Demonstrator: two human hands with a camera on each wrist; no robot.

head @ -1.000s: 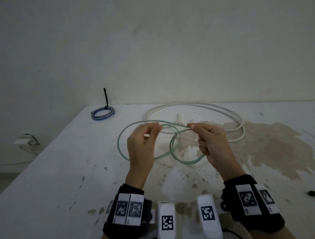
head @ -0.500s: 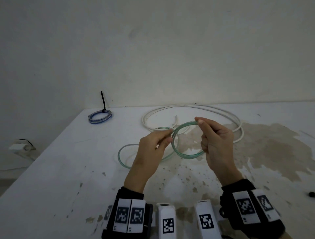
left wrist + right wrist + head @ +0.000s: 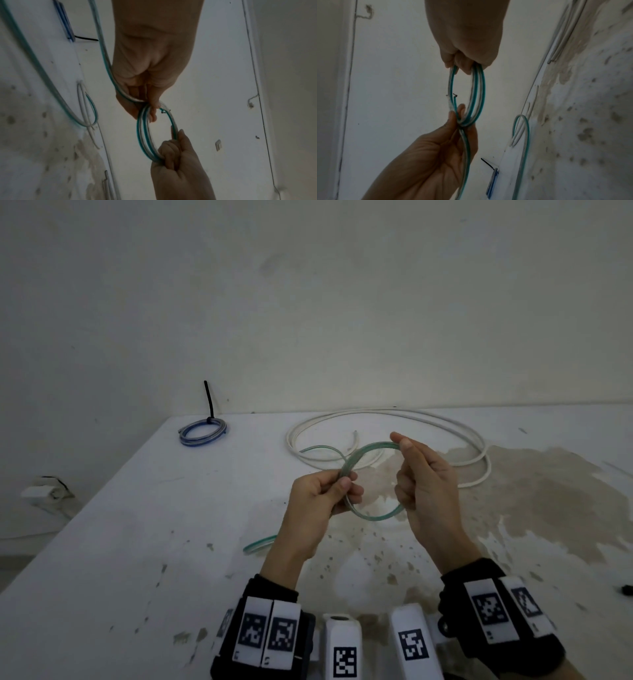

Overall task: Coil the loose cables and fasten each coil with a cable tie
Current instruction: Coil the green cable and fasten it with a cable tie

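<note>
A green-and-clear cable [image 3: 373,445] is wound into a small coil held above the white table [image 3: 137,542]. My left hand [image 3: 346,486] pinches the coil's left side where the turns cross. The right hand [image 3: 400,441] grips its right side, thumb and forefinger on the top arc. In the left wrist view the coil [image 3: 143,136] shows about three turns, its cut end sticking out by my left hand [image 3: 149,109]. The right wrist view has the coil [image 3: 478,94] hanging from my right hand [image 3: 464,67]. The cable's loose tail [image 3: 258,544] trails onto the table.
A loose white cable [image 3: 445,426] lies in wide loops at the back of the table. A blue coil [image 3: 202,433] bound with a black cable tie [image 3: 209,402] sits at the back left corner. Brown stains cover the right side. A small black object [image 3: 627,590] lies at the right edge.
The wide green loops on the table have been drawn up into the small coil between my hands. The left hand now pinches the coil itself, and less cable lies loose.
</note>
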